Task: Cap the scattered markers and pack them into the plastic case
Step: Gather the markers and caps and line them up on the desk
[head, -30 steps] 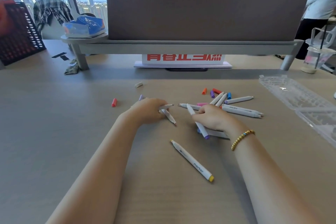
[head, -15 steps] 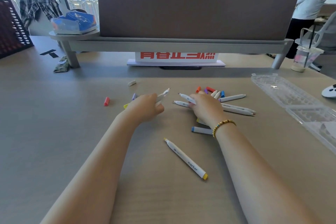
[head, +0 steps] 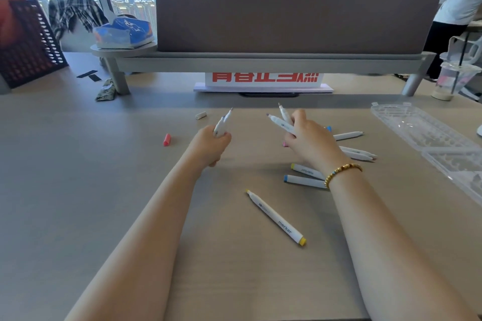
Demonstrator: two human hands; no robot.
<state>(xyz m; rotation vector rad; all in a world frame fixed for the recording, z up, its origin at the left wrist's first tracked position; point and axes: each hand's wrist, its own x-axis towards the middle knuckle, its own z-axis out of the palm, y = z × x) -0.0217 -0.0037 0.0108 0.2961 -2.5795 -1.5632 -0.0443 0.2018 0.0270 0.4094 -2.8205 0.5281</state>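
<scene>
Head view shows me gathering: my left hand (head: 212, 142) grips two uncapped markers (head: 221, 125), my right hand (head: 310, 142) grips two more (head: 280, 121), others lie on the desk (head: 78, 190), so next I think I need the red cap (head: 167, 139), then the clear plastic case (head: 427, 138)

White uncapped markers (head: 276, 217) scattered; clear case (head: 427, 138) seemingly open.

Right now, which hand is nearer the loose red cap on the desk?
Left. The left hand, gripping markers, sits just right of the red cap. The right hand, also holding markers, is farther right, beyond the left hand.
</scene>
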